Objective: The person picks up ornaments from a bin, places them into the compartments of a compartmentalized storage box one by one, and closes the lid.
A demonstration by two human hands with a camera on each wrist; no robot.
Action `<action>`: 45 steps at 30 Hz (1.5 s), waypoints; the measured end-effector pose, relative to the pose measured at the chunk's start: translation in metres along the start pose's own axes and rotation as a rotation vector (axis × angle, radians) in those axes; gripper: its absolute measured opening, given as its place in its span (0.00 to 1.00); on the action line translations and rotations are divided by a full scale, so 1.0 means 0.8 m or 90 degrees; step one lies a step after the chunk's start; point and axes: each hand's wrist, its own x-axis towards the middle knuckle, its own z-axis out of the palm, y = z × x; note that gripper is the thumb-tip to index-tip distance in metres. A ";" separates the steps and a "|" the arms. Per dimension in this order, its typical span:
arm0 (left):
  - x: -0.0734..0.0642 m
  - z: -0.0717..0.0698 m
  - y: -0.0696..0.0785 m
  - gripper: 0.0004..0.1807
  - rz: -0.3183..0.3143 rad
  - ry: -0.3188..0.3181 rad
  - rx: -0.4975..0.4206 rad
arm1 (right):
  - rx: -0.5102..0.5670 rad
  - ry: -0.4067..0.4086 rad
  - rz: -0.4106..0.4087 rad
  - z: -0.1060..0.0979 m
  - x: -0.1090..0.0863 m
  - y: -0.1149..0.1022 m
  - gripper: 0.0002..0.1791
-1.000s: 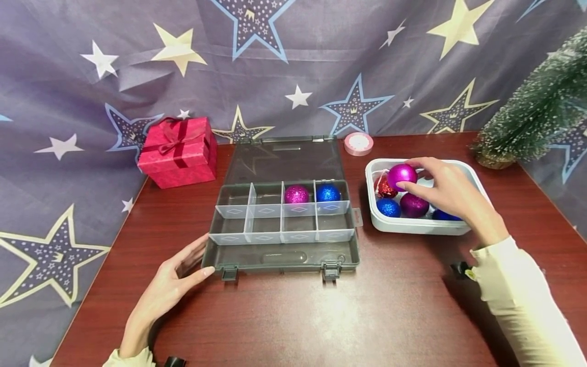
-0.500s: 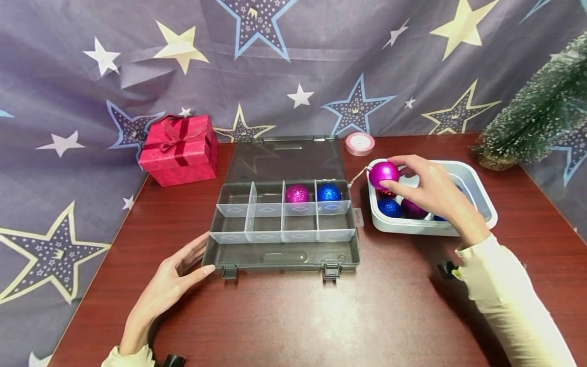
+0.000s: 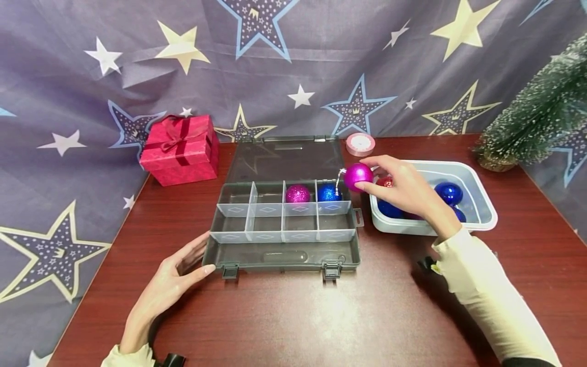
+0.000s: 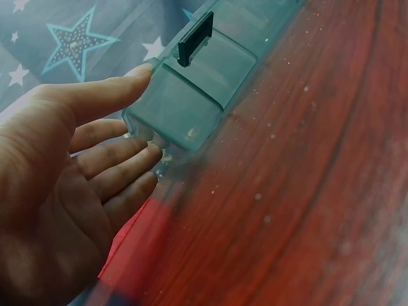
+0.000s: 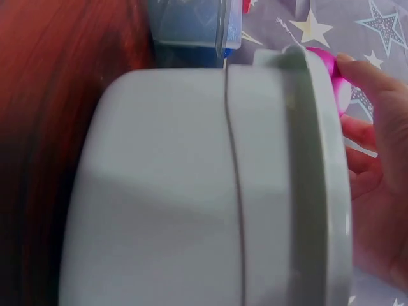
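A person's right grip (image 3: pixel 401 188) pinches a glossy magenta ball ornament (image 3: pixel 357 176), its pale cord (image 3: pixel 337 189) dangling, above the gap between a white plastic tub (image 3: pixel 412 228) and a smoky-grey plastic compartment case (image 3: pixel 257 255). The left grip (image 3: pixel 165 285), fingers extended, touches the case's near-left corner. The ornament looks light, stiff and slippery, best taken around its middle. The right grip obscures several balls in the tub, whose wall partly hides the ornament in the right wrist view.
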 end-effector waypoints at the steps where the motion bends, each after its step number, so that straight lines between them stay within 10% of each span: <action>1: 0.000 0.000 0.000 0.38 0.000 0.000 0.001 | -0.001 -0.001 -0.001 0.002 0.003 -0.001 0.28; 45: 0.000 0.001 -0.002 0.37 0.014 -0.005 -0.030 | 0.078 -0.142 -0.084 0.087 0.111 -0.068 0.28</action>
